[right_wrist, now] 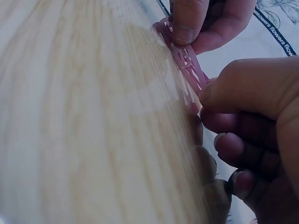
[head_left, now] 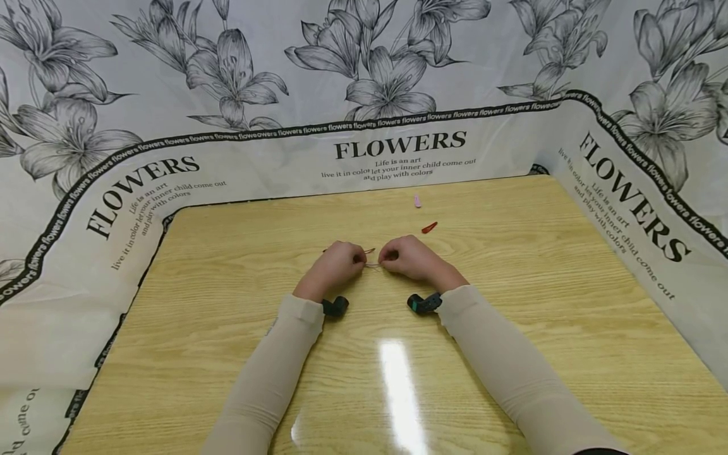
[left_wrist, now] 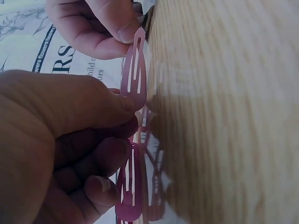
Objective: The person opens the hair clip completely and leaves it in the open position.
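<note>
Between both hands is a pale pink snap hair clip, slotted along its length. My left hand pinches its broad end between thumb and fingers. At the narrow end, my right hand pinches the tip, as the right wrist view shows with the clip stretched between the fingertips. Both hands are low over the wooden table. Just past the left fingers lies a darker pink hair clip, partly hidden by them.
Beyond the right hand lie a red hair clip and, farther back, a light pink hair clip. A flower-printed cloth stands up along the table's back and sides. Each wrist carries a dark strapped camera.
</note>
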{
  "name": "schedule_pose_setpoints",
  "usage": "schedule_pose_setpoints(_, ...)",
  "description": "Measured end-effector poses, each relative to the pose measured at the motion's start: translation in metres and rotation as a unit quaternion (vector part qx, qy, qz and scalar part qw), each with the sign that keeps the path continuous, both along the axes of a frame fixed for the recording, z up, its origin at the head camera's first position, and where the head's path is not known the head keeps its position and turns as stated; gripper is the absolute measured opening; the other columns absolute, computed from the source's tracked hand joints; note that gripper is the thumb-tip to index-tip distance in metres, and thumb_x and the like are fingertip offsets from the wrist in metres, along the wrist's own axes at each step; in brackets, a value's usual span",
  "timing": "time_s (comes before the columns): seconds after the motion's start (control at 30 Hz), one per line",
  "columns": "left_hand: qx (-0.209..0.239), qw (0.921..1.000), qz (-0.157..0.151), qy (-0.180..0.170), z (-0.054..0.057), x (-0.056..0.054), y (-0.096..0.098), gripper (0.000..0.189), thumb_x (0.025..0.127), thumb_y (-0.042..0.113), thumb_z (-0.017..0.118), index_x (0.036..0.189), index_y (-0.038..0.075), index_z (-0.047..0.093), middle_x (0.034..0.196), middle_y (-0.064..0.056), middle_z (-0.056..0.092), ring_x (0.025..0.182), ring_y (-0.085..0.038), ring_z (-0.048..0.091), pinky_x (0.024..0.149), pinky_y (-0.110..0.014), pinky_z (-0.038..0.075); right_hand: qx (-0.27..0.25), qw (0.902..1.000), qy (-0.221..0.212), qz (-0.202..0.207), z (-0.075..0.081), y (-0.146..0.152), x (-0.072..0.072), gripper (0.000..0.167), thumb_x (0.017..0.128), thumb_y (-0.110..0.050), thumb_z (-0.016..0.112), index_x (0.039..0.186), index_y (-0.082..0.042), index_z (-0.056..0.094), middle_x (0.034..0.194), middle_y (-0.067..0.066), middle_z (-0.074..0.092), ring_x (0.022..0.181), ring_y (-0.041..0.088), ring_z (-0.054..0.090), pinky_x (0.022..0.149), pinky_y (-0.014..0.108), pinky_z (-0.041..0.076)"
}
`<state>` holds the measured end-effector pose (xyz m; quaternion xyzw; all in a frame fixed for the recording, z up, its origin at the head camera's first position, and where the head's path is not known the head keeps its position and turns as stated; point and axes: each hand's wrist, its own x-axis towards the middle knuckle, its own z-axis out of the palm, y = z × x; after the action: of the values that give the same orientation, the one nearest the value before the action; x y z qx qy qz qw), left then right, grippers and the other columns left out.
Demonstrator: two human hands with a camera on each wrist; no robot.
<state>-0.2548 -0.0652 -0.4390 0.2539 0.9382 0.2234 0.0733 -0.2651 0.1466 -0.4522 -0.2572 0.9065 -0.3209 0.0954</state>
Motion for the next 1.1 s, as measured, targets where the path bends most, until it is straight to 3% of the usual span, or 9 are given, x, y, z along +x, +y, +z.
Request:
schedule_pose_setpoints(0.47,-0.015,0.9999,0.002,0.005,0.0003,-0.0013,0.0007,0.015,0.094,0.015,0.059,0.096,0.012,0.073,0.093,-0.001,0.071,0.08,-0.013,0.061,0.078,-0.031,0.052,-0.003,1.0,-0.002,-0.001,-0.0006,0.0009,-0.0002,0.008,0.089,-0.019,0.066,0.093,-0.02,0.073,0.092,-0.004,0.071,0.082,0.014,0.06,0.079,0.034,0.05)
schedule_pose_setpoints(1.1,-0.005,0.9999,0.001,0.009,0.0022,-0.0003,-0.0022,0.016,0.095,0.017,0.06,0.1,0.01,0.074,0.101,-0.004,0.072,0.091,-0.017,0.065,0.086,-0.034,0.053,-0.002,1.0,0.004,0.003,-0.001,0.0011,-0.0012,0.008,0.09,-0.019,0.066,0.091,-0.02,0.073,0.091,-0.004,0.071,0.081,0.015,0.06,0.078,0.033,0.049)
